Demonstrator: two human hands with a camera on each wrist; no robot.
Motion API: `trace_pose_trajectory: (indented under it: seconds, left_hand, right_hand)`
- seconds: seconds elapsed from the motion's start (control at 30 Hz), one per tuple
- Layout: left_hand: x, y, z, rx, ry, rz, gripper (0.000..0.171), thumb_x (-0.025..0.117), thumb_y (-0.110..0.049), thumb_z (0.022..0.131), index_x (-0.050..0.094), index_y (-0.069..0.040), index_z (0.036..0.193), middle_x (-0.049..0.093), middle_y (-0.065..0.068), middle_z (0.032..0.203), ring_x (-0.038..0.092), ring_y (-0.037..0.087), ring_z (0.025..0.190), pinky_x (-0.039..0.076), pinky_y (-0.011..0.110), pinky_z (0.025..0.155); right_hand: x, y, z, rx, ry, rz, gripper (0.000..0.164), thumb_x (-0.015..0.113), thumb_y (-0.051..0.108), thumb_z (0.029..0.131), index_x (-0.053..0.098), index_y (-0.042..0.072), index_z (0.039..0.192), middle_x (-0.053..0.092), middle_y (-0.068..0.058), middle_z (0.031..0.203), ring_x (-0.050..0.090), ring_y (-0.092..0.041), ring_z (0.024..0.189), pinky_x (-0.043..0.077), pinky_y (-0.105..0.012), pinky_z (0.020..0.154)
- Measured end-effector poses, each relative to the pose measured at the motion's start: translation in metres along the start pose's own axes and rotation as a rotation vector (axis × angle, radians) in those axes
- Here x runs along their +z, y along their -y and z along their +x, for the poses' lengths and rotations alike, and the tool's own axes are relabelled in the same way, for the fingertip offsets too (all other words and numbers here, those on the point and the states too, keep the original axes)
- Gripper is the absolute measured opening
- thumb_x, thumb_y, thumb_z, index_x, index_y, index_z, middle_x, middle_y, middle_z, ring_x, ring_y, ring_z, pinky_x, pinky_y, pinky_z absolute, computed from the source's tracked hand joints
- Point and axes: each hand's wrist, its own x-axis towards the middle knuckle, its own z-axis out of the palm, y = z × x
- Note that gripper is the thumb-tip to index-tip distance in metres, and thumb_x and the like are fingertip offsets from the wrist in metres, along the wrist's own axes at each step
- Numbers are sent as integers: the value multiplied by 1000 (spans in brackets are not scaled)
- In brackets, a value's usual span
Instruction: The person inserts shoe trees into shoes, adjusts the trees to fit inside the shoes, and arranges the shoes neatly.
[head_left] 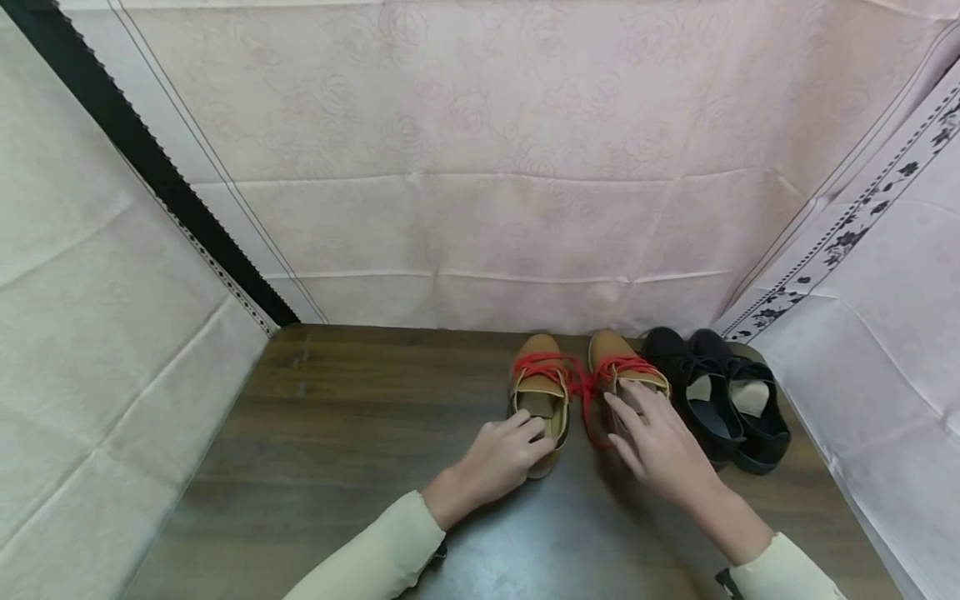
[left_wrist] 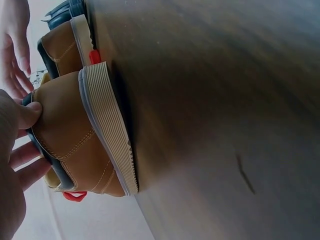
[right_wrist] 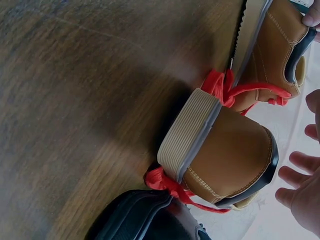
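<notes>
Two tan lace-up shoes with red laces stand side by side at the back of the wooden floor, toes toward the wall. My left hand [head_left: 506,458] pinches the heel collar of the left tan shoe [head_left: 538,345], thumb outside the heel and fingers at the opening, as the left wrist view shows. Over the opening of the right tan shoe [head_left: 609,344] hovers my right hand [head_left: 663,442], its fingers spread. In the right wrist view those fingers are apart from that shoe's heel [right_wrist: 237,150]. Loose red laces [head_left: 579,382] hang between the two shoes.
A pair of black shoes [head_left: 763,454] stands against the right tan shoe, beside the right-hand wall. Pale patterned sheeting [head_left: 480,233] covers the back and both sides. Brown wood-grain flooring [head_left: 360,433] stretches left of the shoes.
</notes>
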Motion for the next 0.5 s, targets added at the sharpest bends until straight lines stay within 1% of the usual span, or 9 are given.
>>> trace_pose_trajectory:
  seconds: [0.03,0.1,0.17,0.23,0.27,0.33,0.4,0.47,0.5]
  left_hand:
    - [1,0,1,3,-6,-1,27,60,-1,96,77,-21,100,64,-5,95,57,11,80,43,20,48]
    - [5,0,3,13,-20,4,28,57,-2,100,77,-21,100,65,-5,96,57,11,80,40,17,48]
    - [7,-1,5,18,-33,7,32,51,-5,104,77,-21,100,65,-5,96,57,11,79,37,16,48]
    - [10,-1,6,21,-43,5,37,44,-7,108,77,-21,100,66,-5,97,58,11,79,37,16,48]
    - [11,-2,7,22,-45,7,40,41,-8,109,78,-21,100,66,-5,97,58,11,79,38,16,48]
    - [11,-2,9,20,-42,5,41,39,-9,110,78,-21,101,67,-5,97,59,11,80,40,17,48]
    - [13,-3,10,16,-27,11,33,48,-8,107,78,-21,101,66,-5,97,59,11,80,42,18,48]
    - [15,-4,12,10,-6,17,24,58,-8,103,78,-22,102,66,-5,98,59,10,81,44,19,48]
    - [15,-4,14,5,4,17,21,62,-9,101,78,-22,102,66,-5,98,59,10,82,44,20,48]
  right_hand:
    - [0,0,0,5,5,-2,60,39,49,109,62,3,139,54,-27,146,54,-46,131,45,-63,105]
    - [-2,-2,-1,15,19,-2,54,50,43,106,61,3,140,53,-27,146,53,-46,132,44,-63,106]
    - [-3,-2,-1,23,28,1,54,60,36,99,61,3,140,53,-27,147,53,-46,132,44,-63,107]
    - [-4,-3,0,26,26,9,56,67,30,93,60,2,140,52,-28,146,53,-47,132,43,-63,106]
    - [-4,-4,0,26,24,12,56,67,30,93,60,2,140,52,-28,146,53,-47,131,43,-63,106]
    - [-5,-4,1,28,16,14,54,61,36,98,61,2,140,53,-28,146,53,-47,130,43,-63,106]
    - [-4,-4,1,25,7,11,56,50,44,104,61,1,139,53,-29,145,54,-48,130,44,-64,105]
    - [-4,-5,1,26,2,9,62,39,50,108,61,1,138,53,-29,145,54,-48,130,44,-65,105]
    - [-4,-5,1,27,3,6,64,36,51,108,61,1,139,53,-29,145,54,-48,130,44,-65,105]
